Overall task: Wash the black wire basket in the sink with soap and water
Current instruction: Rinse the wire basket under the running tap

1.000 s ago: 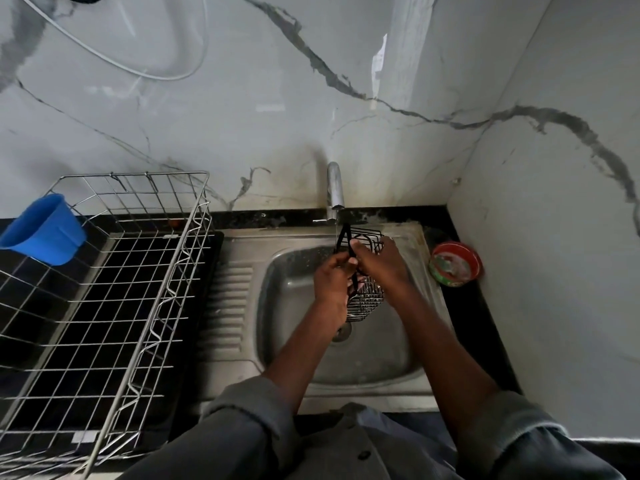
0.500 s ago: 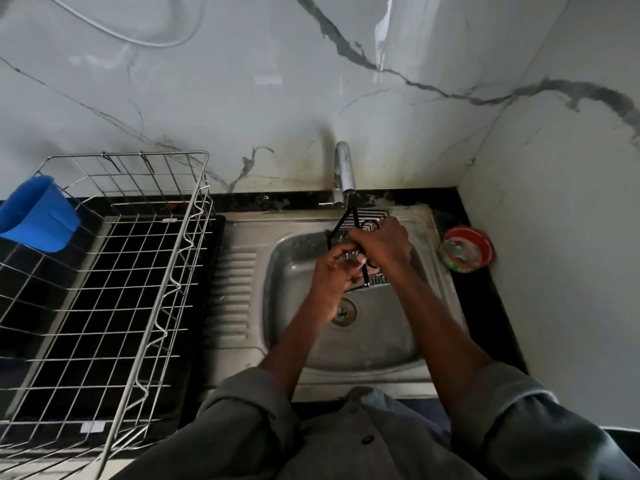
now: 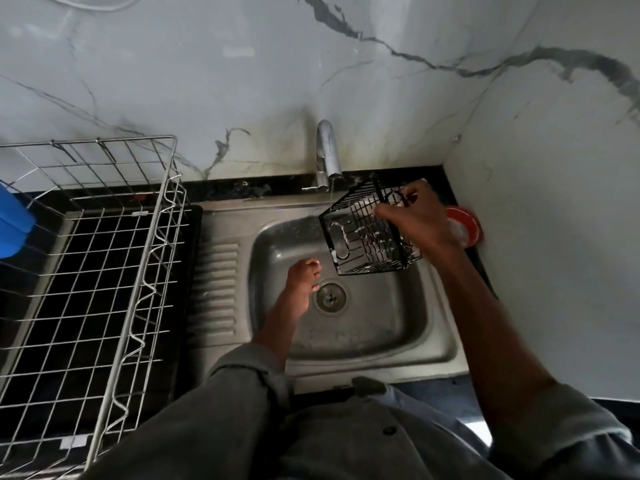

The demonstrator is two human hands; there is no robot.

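Observation:
The black wire basket (image 3: 363, 233) is tilted over the back right of the steel sink (image 3: 381, 327), with white suds on its wires. My right hand (image 3: 420, 220) grips its upper right side. A thin stream of water runs from the tap (image 3: 329, 150) onto the basket's left corner. My left hand (image 3: 303, 277) hangs apart from the basket, low in the sink beside the drain (image 3: 329, 296), fingers loosely bunched and holding nothing.
A large steel wire dish rack (image 3: 104, 258) fills the counter on the left, with a blue plastic cup (image 3: 12, 226) at its far left. A red round soap tub (image 3: 464, 225) sits behind my right hand. Marble walls close in behind and on the right.
My left hand let go of the basket and dropped toward the drain. My right hand lifted the basket up and to the right, turning it under the tap's stream.

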